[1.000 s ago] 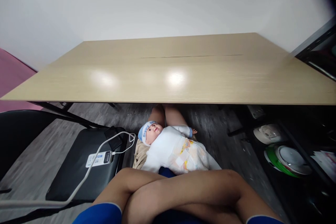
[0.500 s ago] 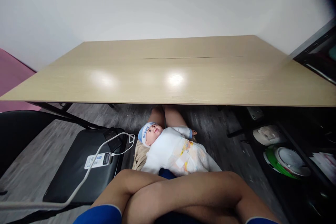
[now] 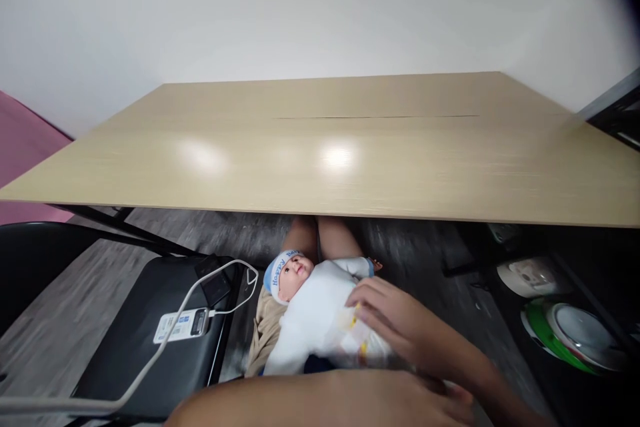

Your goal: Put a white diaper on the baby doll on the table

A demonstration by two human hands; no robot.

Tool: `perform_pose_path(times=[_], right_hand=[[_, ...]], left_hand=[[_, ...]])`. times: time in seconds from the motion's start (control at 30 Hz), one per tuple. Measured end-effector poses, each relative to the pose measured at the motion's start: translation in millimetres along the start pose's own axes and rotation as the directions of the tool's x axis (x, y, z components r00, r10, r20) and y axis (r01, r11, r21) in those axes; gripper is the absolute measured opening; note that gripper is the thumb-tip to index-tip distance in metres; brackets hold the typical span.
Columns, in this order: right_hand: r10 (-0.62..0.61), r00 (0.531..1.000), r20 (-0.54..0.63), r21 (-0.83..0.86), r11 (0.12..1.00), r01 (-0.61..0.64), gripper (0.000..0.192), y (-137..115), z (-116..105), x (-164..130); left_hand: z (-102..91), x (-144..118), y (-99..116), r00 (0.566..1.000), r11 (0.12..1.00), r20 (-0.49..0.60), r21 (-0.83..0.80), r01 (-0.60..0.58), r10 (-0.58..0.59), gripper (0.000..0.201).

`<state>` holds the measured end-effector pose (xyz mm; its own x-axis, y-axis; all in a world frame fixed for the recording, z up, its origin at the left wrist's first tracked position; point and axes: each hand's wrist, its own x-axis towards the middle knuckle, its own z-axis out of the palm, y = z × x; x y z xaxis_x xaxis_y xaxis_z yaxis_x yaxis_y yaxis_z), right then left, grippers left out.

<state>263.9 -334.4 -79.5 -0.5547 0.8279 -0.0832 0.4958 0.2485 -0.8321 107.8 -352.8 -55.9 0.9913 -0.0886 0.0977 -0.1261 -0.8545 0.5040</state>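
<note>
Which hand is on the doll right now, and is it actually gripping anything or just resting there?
The right hand lies open on the baby doll, over its diaper, fingers spread, not closed around anything. A forearm crosses the bottom edge; the left hand is not in view.

Right hand [image 3: 395, 320] spread, fingers [image 3: 367, 293] extended, left forearm crossing below

Looks like a plain office-like room: long pale wood tabletop [image 3: 350, 153] against a bare white wall [image 3: 300, 7], black chair [image 3: 150, 340] with a charging power bank [image 3: 181, 325], grey plank floor [image 3: 60, 320], dark shelving [image 3: 590, 300] holding bowls [image 3: 575, 333].
</note>
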Motion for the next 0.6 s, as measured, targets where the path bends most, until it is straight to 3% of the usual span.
perform_pose_path(times=[0.1, 0.2, 0.27, 0.43, 0.6], right_hand=[[0.230, 0.973, -0.013, -0.030, 0.973, -0.231, 0.046, 50, -10, -29], [0.327, 0.944, 0.037, 0.041, 0.944, -0.328, 0.054, 74, -4, -40], [0.345, 0.938, 0.031, 0.066, 0.936, -0.346, 0.057, 77, 0, -38], [0.324, 0.946, 0.016, 0.064, 0.944, -0.325, 0.050, 74, 1, -13], [0.273, 0.962, 0.002, 0.013, 0.962, -0.273, 0.041, 85, -2, 5]], left_hand=[[6.7, -30, -43, 0.991, 0.998, -0.124, -0.032, -0.056, 0.052, 0.020], [21.0, -69, -66, 0.926, 0.982, -0.361, -0.184, 0.044, -0.109, 0.030], [26.4, -90, -70, 0.872, 0.954, -0.427, -0.273, 0.127, -0.238, 0.032], [20.3, -109, -66, 0.775, 0.877, -0.442, -0.379, 0.295, -0.451, 0.033], [17.7, -103, -64, 0.737, 0.810, -0.394, -0.467, 0.355, -0.550, 0.029]])
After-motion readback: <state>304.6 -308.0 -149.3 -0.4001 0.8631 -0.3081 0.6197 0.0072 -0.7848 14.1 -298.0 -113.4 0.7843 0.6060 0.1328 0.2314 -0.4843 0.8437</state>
